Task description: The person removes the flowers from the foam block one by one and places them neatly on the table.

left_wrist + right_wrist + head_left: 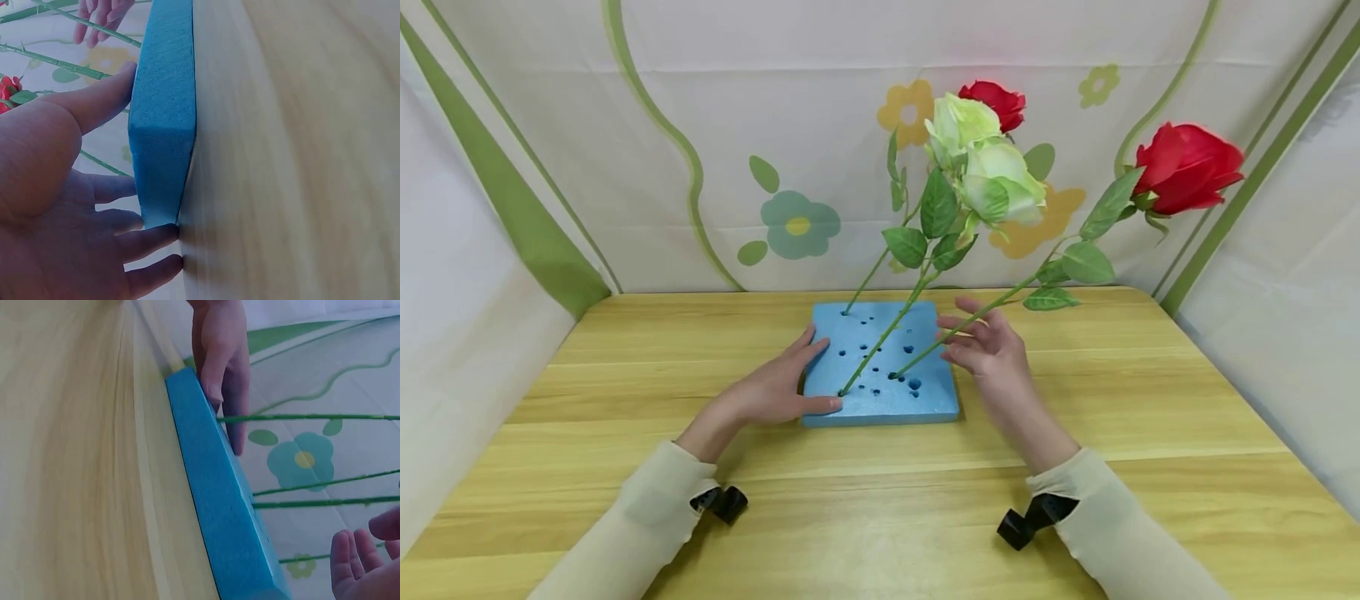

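Nearest to us lie the two cream sleeves (632, 521), each with a black wrist device (728, 505) at its cuff, above the wood-grain table (857, 517). Beyond them we see the left hand (775, 387) with its fingers extended, not clenched, along the left side of the blue block (898, 407), its thumb resting over the front left corner. The right hand (996, 350), its fingers relaxed and parted, is beside the block's right edge; the stem (925, 353) of the right-hand red rose (1187, 171) passes across it, ungripped. The block lies flat on the table, its top pierced by many holes. From it we trace stems leaning rightward to two pale green roses (1003, 183) and, farther back, a second red rose (996, 104). Farthest off hangs a white cloth (850, 50) patterned with flowers.
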Tool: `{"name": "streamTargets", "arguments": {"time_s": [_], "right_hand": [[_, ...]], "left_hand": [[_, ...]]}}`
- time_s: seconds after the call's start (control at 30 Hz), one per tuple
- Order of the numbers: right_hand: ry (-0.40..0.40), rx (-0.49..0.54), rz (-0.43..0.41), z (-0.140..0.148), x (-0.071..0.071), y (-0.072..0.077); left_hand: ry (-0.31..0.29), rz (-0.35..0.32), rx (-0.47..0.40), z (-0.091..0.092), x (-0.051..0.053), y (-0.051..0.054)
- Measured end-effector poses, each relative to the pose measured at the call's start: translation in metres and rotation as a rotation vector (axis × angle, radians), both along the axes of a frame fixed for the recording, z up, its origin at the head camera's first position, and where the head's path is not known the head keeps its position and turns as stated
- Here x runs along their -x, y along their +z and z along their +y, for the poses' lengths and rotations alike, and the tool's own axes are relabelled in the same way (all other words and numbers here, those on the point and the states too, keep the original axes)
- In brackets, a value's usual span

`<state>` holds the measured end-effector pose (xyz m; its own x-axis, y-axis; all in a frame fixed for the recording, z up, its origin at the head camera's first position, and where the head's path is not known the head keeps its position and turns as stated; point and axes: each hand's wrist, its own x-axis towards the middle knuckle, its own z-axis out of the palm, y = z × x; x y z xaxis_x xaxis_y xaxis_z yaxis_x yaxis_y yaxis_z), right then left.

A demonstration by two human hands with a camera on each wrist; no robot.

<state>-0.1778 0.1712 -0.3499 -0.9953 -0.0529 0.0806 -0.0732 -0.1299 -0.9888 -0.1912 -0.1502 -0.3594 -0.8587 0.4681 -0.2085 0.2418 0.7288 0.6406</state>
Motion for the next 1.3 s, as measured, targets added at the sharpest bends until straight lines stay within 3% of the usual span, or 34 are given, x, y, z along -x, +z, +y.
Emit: {"name": "streamTargets", "arguments": {"time_s": [0.2,0.8,1.3], "right_hand": [[0.019,0.016,-0.003,-0.008,-0.006,-0.006],[-0.080,0.056,0.035,-0.015,-0.006,-0.012],[-0.130,0.011,0.134,-0.014,-0.005,-0.013]], "left_hand": [[0.005,0.018,0.041,0.000,-0.002,0.002],[-0.003,0.031,0.076,0.000,-0.003,0.002],[0.000,0.037,0.095,0.001,-0.004,0.002]]}}
